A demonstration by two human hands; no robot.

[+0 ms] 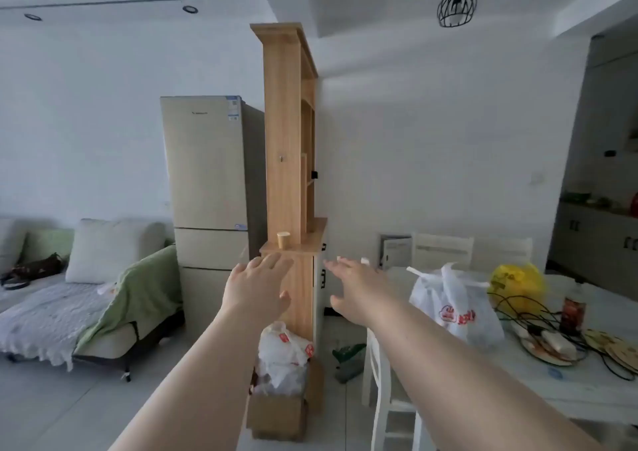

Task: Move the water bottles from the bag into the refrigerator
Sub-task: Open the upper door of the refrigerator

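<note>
Both bare forearms reach forward, left hand (257, 286) and right hand (359, 290) with fingers spread and empty, white bag (455, 307) on the worktop (587, 388) at right, refrigerator (210, 188) shut beyond.

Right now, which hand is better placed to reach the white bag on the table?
Probably right. The right hand hovers open beside the white plastic bag; the left hand is farther away, toward the refrigerator.

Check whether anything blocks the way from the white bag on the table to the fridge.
The wooden cabinet stands between the white bag on the table and the refrigerator, so the path must go around its front. The refrigerator's doors are shut. Both the left hand and right hand are empty.
</note>
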